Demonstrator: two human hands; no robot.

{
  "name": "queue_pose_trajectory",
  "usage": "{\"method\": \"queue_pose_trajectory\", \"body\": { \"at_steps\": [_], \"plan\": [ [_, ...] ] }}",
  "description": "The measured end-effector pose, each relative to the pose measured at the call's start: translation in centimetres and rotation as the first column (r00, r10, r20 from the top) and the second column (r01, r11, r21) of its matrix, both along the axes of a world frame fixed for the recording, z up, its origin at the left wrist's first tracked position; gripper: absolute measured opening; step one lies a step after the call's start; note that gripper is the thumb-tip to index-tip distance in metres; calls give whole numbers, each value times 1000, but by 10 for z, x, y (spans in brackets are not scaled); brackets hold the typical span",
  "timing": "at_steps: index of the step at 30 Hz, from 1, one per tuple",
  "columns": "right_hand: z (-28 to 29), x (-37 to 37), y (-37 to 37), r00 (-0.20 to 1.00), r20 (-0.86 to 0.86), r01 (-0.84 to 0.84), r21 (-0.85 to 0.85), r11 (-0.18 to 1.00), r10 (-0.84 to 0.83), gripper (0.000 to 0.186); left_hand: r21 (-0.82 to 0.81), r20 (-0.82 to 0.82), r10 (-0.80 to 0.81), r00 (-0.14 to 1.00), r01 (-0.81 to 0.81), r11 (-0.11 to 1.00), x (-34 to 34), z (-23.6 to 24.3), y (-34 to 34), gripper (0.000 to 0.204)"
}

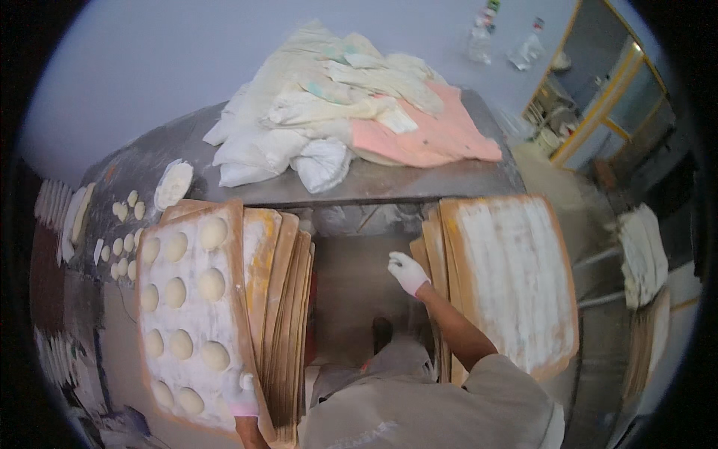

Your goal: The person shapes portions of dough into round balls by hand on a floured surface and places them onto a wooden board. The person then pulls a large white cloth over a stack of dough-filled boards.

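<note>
My left hand (241, 394), in a white glove with a pink cuff, is at the near right edge of a floured wooden board (247, 318). Rows of round, pale dough balls (212, 284) lie on that board, which tops a stack on the left. White flour behind the left hand blurs its fingers, so their grip on the board is unclear. My right hand (408, 273), gloved the same way, hangs over the gap between two board stacks. Its fingers are slightly bent and hold nothing. Beside it, on the right, stands a second stack topped by a flour-coated board (516, 280) without dough.
Beyond the stacks is a dark table (419, 182) heaped with white cloths (299, 97) and a pink cloth (426, 131). Smaller dough pieces (123, 247) and a flour-filled dish (173, 185) sit at the far left. At the right, a yellow-framed doorway (598, 112) opens.
</note>
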State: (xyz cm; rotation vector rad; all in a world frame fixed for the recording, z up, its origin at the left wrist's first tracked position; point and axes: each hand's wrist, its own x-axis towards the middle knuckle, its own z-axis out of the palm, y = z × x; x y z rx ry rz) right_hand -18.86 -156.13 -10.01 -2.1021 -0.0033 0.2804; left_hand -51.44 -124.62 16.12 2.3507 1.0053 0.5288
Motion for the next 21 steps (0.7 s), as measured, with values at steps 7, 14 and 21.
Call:
{"method": "queue_pose_trajectory", "body": {
  "at_steps": [7,14,21],
  "plan": [
    [84,206,91,965,230,-178,237,955,123,49,-158,-136,89,987,-110,981,76,7,-8,30],
    [183,305,137,917,372,-161,17,987,143,55,-127,94,0,996,12,992,190,17,29,28],
    [241,393,268,579,518,-555,-315,770,629,62,-46,79,-370,926,374,926,277,18,43,26]
  ]
}}
